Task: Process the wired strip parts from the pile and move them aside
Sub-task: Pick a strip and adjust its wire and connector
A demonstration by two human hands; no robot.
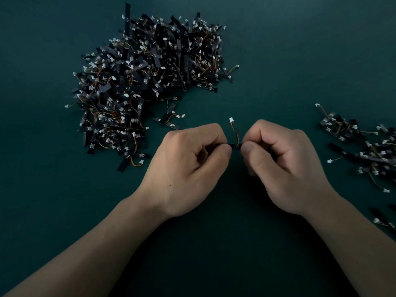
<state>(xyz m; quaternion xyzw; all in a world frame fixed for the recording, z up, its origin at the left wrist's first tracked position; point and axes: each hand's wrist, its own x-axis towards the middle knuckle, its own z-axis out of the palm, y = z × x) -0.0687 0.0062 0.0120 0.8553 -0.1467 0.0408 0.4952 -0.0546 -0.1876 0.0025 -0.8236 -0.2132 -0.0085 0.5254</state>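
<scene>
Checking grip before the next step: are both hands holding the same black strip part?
Yes: the left hand and right hand pinch opposite ends of one black wired strip part above the dark green table.

we can read no text, label, brand or number anywhere here. the black strips in the big pile (147, 82) carry tiny pale marks and small dots, but they are too small and blurred for us to make out as letters or digits. the same goes for the strips in the smaller heap (364, 151) at the right. the dark green desk (300, 61) bears no writing or sign.
</scene>
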